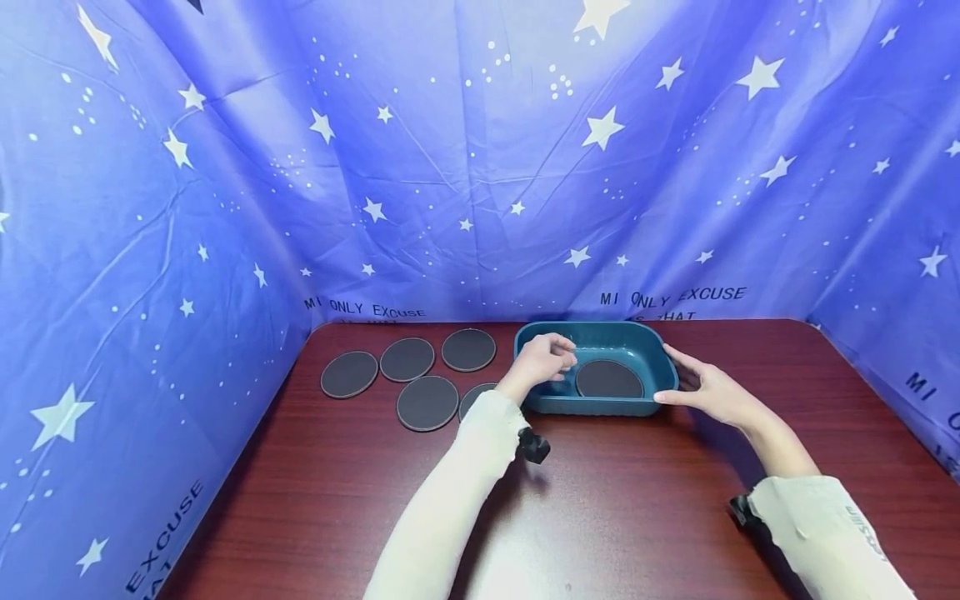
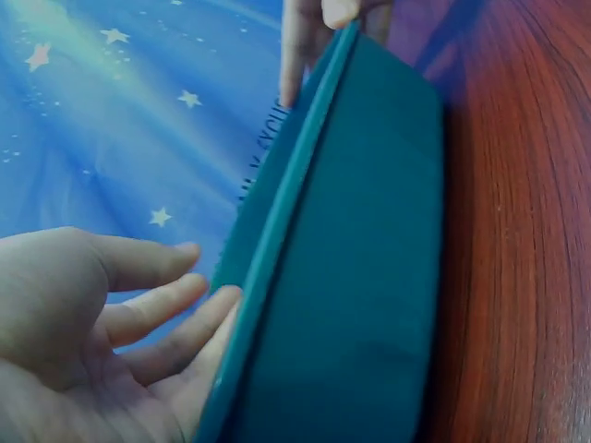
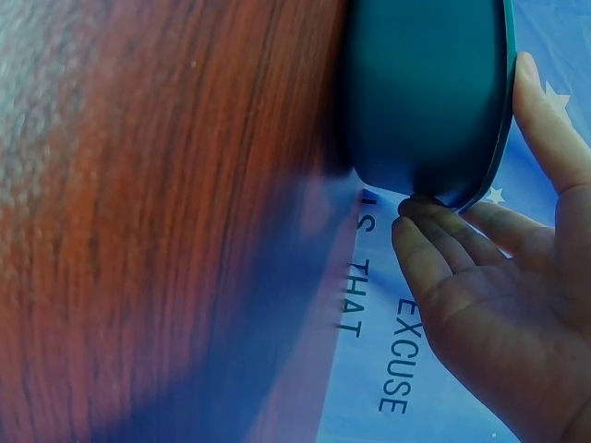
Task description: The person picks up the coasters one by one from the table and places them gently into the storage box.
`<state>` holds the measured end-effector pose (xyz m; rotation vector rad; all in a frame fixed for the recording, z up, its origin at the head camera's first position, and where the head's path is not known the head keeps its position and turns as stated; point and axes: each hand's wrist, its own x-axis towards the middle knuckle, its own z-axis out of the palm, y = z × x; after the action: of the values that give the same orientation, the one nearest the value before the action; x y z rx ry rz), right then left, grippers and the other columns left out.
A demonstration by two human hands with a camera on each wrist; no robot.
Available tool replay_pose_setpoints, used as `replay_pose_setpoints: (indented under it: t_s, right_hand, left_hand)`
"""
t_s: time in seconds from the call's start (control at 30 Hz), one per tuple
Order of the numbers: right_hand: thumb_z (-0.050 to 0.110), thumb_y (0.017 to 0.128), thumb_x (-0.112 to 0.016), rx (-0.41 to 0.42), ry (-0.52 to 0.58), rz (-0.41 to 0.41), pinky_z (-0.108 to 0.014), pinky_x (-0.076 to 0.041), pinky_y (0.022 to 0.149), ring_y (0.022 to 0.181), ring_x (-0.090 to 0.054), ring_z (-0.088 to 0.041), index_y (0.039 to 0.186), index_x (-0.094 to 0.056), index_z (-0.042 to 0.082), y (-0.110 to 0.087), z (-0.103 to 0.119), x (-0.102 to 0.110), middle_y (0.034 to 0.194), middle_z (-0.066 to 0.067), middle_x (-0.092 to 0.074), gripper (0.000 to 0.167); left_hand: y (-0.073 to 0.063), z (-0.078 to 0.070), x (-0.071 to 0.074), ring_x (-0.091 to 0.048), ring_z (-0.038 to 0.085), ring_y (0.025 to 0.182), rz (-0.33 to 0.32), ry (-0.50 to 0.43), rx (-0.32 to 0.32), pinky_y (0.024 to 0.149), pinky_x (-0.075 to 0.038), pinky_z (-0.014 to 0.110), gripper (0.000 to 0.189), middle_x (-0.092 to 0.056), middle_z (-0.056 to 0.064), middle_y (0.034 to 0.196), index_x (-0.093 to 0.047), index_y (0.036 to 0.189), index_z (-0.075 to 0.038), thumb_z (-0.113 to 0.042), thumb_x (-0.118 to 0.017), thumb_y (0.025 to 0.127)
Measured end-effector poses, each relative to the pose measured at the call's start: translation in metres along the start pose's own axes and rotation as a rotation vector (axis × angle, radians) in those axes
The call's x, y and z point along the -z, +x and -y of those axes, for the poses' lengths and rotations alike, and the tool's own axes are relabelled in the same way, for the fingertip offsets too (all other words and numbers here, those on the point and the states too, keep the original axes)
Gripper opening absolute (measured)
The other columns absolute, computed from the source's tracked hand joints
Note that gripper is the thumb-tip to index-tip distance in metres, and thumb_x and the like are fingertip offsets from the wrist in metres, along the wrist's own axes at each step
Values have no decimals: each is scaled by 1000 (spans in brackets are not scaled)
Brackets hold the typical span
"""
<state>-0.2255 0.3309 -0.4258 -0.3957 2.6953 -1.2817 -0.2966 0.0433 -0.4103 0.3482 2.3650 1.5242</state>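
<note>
A teal plastic bin (image 1: 592, 406) stands near the table's back edge, with one round dark coaster (image 1: 609, 379) lying flat inside. Over the bin's left part, my left hand (image 1: 542, 360) reaches past the rim with loosely bent fingers. Nothing shows between its thumb and fingers (image 2: 175, 323) in the left wrist view. My right hand (image 1: 708, 390) holds the bin's right end, thumb at the front rim and the other fingers against the end wall. The right wrist view shows those fingertips (image 3: 420, 231) at the bin's outer corner.
Left of the bin, several more round coasters (image 1: 427, 403) lie separately on the reddish-brown wooden table (image 1: 600, 500). One coaster (image 1: 472, 398) is partly hidden behind the left sleeve. A blue star-patterned cloth (image 1: 465, 167) hangs around the back and sides.
</note>
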Motion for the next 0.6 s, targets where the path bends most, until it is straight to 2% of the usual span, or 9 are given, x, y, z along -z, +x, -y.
replay_pose_setpoints:
  t_s: [0.17, 0.3, 0.43, 0.6]
  right_hand:
    - [27, 92, -72, -11, -7, -1, 1, -39, 88, 139, -36, -52, 159, -12, 1, 1, 0, 1, 156, -34, -30, 93]
    - [28, 93, -71, -18, -10, 5, 2, -38, 87, 140, -35, -53, 159, -11, 0, -2, -1, 1, 156, -34, -29, 93]
    - [28, 93, -71, -13, -7, 9, 2, -37, 87, 140, -34, -53, 158, -12, -1, -3, -1, 0, 156, -35, -28, 93]
    - [25, 92, -72, -5, 17, 7, 3, -36, 87, 140, -33, -54, 158, -12, -1, 1, -3, -1, 157, -35, -27, 93]
  left_hand:
    - [-8, -4, 14, -68, 38, 111, 34, -123, -83, 83, -62, 34, 32, -68, 23, 119, -61, 128, 4, -6, -60, 97]
    - [-16, -6, 24, -66, 39, 114, 39, -186, -133, 85, -62, 35, 32, -66, 26, 125, -61, 128, 5, -3, -59, 97]
    - [-28, -3, 40, -65, 39, 116, 37, -217, -175, 88, -61, 36, 33, -65, 26, 127, -60, 128, 5, -1, -60, 96]
    - [-43, 7, 69, -68, 29, 108, 16, -214, -227, 91, -60, 40, 35, -63, 28, 128, -58, 130, 6, 0, -60, 96]
